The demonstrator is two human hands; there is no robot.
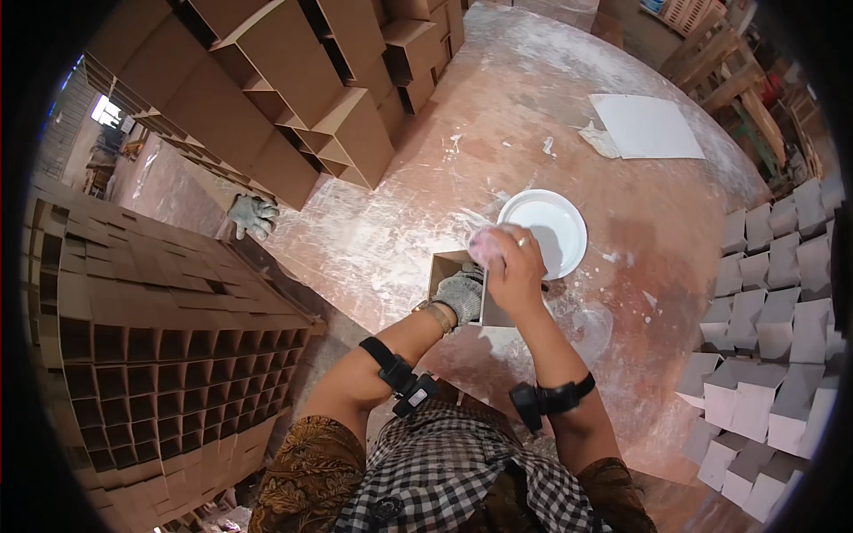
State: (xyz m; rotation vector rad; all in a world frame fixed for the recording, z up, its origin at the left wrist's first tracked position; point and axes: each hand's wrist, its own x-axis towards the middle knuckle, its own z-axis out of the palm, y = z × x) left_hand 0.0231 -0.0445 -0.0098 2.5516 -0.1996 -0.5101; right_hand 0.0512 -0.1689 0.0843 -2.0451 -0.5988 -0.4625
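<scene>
My left hand (pixel 462 298), in a grey knit glove, reaches into a small open brown cardboard box (pixel 447 264) and holds it from inside; the fingertips are partly hidden by its walls. My bare right hand (pixel 515 269) is closed around a pink, soft-looking wad (pixel 484 246), which may be a sponge or cloth. It is just above the box's far right edge; whether it touches is hard to tell. Beside that hand, a round white basin (pixel 569 233) stands on the table, partly covered by the hand, with pale content inside.
Brown cardboard boxes (pixel 293 67) are stacked on the table's far left. Another stack of open boxes (pixel 178 355) stands at left. White-faced boxes (pixel 773 293) are piled at right. A white sheet (pixel 649 127) and a loose grey glove (pixel 253 216) rest on the smeared reddish table (pixel 426 195).
</scene>
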